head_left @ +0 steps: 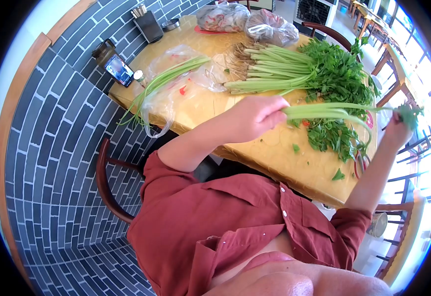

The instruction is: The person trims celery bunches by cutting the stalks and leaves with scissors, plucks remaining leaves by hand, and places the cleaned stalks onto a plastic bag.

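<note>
My left hand (264, 118) is closed around the cut ends of a few pale green celery stalks (324, 111), over the near side of the yellow-covered table (274, 158). The stalks stretch right towards my right hand (397, 132), whose fingers are closed on their leafy end (409, 116). Beyond the stalks lies a large pile of celery, with roots (240, 61) at left and dark leaves (339, 69) at right. Loose leaves (330, 139) rest under the held stalks. Stripped thin stalks (168, 79) lie on a clear plastic bag (161, 106) at the left.
A phone (118, 70) leans on a dark bottle (104, 52) by the brick wall (57, 123). Two filled plastic bags (223, 17) (271, 28) and a chopstick holder (148, 25) stand at the back. A wooden chair (108, 190) is at left.
</note>
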The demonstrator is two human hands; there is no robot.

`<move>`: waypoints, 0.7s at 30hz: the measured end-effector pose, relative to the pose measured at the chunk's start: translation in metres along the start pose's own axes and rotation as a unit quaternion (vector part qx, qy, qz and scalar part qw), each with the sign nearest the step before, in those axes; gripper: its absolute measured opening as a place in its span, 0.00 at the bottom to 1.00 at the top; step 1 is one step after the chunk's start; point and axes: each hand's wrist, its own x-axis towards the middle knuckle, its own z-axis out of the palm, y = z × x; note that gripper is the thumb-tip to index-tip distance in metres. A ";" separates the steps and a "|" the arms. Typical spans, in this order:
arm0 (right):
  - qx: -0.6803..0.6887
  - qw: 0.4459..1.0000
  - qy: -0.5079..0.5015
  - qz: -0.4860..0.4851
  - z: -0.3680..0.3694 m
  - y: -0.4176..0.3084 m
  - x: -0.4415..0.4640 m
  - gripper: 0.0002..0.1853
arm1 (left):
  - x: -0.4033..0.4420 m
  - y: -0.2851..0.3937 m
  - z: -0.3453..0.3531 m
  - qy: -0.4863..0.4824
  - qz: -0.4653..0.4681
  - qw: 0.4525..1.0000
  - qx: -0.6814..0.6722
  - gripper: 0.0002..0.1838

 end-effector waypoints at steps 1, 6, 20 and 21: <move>-0.235 0.968 -0.060 -0.060 0.001 0.000 -0.003 0.03 | -0.003 -0.002 -0.006 0.008 -0.012 1.000 -0.010 0.09; -0.521 0.804 -0.182 0.220 0.034 0.007 -0.054 0.13 | -0.008 -0.001 -0.031 0.066 -0.051 0.991 -0.109 0.09; -0.498 0.842 -0.126 -0.161 0.093 -0.043 -0.029 0.16 | -0.027 -0.003 -0.068 0.097 -0.058 0.984 -0.138 0.10; -0.493 0.817 -0.180 -0.237 0.108 -0.057 -0.029 0.17 | -0.027 -0.002 -0.068 0.096 -0.060 0.984 -0.135 0.10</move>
